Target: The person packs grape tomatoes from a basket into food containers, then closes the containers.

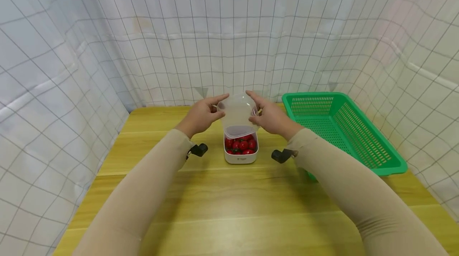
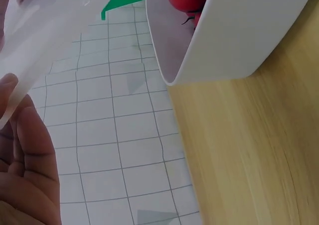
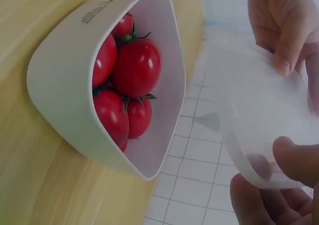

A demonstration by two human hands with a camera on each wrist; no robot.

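A translucent plastic lid point(image 1: 236, 114) is held up between both hands, tilted, just above and behind a white square container point(image 1: 241, 160). Small red tomatoes point(image 1: 244, 145) with green stems lie inside the container, which is uncovered at its near side. The left hand point(image 1: 201, 117) pinches the lid's left edge between thumb and fingers. On the opposite edge, the right hand point(image 1: 271, 117) grips it likewise. In the right wrist view the lid point(image 3: 264, 105) is apart from the container's rim, and fingers of both hands hold its edges.
To the right, a green plastic basket point(image 1: 381, 144) with slotted sides stands on the wooden table point(image 1: 215, 212). White grid-patterned curtains point(image 1: 233, 24) surround the table at the back and both sides. Small black devices point(image 1: 199, 149) are attached at the wrists.
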